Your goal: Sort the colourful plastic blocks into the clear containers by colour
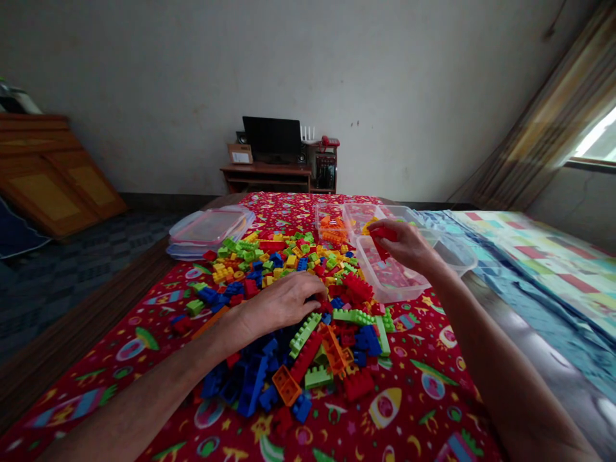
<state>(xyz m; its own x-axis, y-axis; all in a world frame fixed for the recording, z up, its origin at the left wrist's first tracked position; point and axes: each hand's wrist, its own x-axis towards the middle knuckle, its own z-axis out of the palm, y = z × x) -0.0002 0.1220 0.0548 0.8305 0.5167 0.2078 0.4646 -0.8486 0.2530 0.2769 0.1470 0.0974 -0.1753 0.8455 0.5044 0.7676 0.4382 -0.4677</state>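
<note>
A heap of plastic building bricks [293, 301] in red, blue, green, yellow and orange lies on a red patterned cloth [409, 398]. My left hand [279, 301] rests palm down on the heap, fingers curled onto bricks near its middle; what they pinch is hidden. My right hand [404, 244] hovers over a clear plastic container [385, 292] with red bricks in it, fingers closed on a red brick [384, 239].
More clear containers stand behind: one with orange bricks [332, 226], another with yellow ones [362, 215], and one to the right [457, 253]. Stacked lids [209, 229] lie at the left. A quilt [543, 263] covers the right side. A desk with a monitor [272, 138] stands by the wall.
</note>
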